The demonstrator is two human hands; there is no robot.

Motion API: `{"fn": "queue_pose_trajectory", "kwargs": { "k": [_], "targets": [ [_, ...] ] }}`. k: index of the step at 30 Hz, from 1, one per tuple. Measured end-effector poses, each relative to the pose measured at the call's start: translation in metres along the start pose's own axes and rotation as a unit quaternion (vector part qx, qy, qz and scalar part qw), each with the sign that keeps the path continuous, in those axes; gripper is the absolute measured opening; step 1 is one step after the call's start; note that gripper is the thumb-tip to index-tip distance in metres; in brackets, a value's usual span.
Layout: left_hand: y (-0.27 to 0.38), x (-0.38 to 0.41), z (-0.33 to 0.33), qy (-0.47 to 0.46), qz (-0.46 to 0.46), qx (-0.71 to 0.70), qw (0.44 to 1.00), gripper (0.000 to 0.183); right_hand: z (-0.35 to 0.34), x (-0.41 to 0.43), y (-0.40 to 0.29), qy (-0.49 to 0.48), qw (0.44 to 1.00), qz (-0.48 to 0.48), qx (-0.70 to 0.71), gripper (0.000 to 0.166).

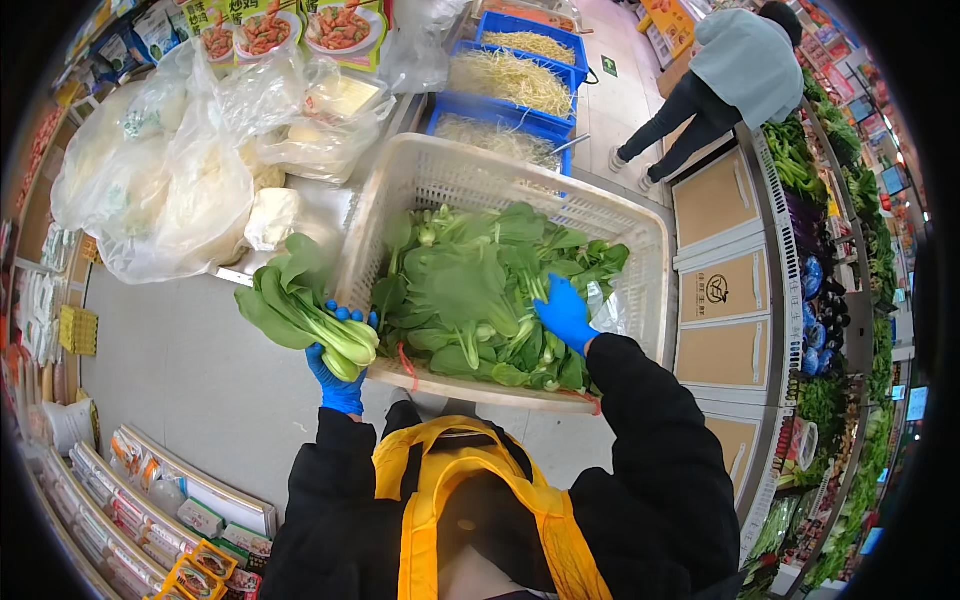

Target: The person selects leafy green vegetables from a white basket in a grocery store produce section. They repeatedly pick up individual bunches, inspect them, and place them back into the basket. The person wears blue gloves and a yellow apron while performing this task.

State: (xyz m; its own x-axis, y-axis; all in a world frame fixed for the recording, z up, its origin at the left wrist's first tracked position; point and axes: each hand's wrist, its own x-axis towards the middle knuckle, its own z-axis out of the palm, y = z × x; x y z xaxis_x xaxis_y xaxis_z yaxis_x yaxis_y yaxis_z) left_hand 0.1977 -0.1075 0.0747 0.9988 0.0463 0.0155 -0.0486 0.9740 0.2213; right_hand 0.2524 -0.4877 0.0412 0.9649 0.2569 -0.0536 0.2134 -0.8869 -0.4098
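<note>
My left hand [339,375], in a blue glove, holds several heads of green bok choy [311,315] beside the left wall of a white plastic crate [660,300]. The stem ends point right and the leaves spread to the upper left. My right hand [564,311], also in a blue glove, is inside the crate at the right, its fingers on pale stems among the leaves. Whether those stems are gripped cannot be told. Loose bok choy [457,281] covers much of the crate's bottom. A clear plastic piece [609,309] lies by the crate's right wall.
Blue crates of bean sprouts [514,79] stand beyond the white crate. Bulky clear plastic bags [172,172] sit on a counter at the upper left. Vegetable shelves [806,300] above brown panels [724,285] line the right. A person [735,75] stands at the upper right. Packaged goods fill the lower left.
</note>
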Motion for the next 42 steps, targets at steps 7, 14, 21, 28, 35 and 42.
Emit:
{"fn": "queue_pose_trajectory", "kwargs": {
  "k": [7, 14, 21, 28, 35, 42],
  "targets": [
    [-0.006, 0.005, 0.005, 0.023, -0.006, -0.008, 1.000, 0.065, 0.067, 0.002, 0.018, -0.090, 0.987, 0.032, 0.127, 0.058],
    [0.000, -0.002, -0.003, 0.068, -0.072, 0.011, 0.995, 0.066, -0.057, 0.010, -0.091, -0.219, 0.969, 0.023, -0.111, 0.066],
    [-0.054, -0.024, 0.015, 0.100, -0.185, 0.082, 0.974, 0.050, -0.078, -0.013, -0.235, -0.113, 0.923, -0.124, 0.347, 0.077],
    [-0.043, -0.040, 0.055, -0.004, -0.203, 0.257, 0.945, 0.063, -0.007, -0.035, -0.223, -0.041, 0.974, 0.011, 0.222, 0.081],
    [-0.047, -0.053, 0.051, 0.171, -0.213, 0.137, 0.952, 0.057, -0.046, -0.033, -0.200, -0.057, 0.918, -0.146, 0.364, 0.057],
    [-0.030, -0.060, 0.051, 0.138, -0.213, 0.009, 0.967, 0.058, -0.015, -0.005, -0.040, -0.130, 0.965, 0.128, 0.187, 0.066]
  ]
}}
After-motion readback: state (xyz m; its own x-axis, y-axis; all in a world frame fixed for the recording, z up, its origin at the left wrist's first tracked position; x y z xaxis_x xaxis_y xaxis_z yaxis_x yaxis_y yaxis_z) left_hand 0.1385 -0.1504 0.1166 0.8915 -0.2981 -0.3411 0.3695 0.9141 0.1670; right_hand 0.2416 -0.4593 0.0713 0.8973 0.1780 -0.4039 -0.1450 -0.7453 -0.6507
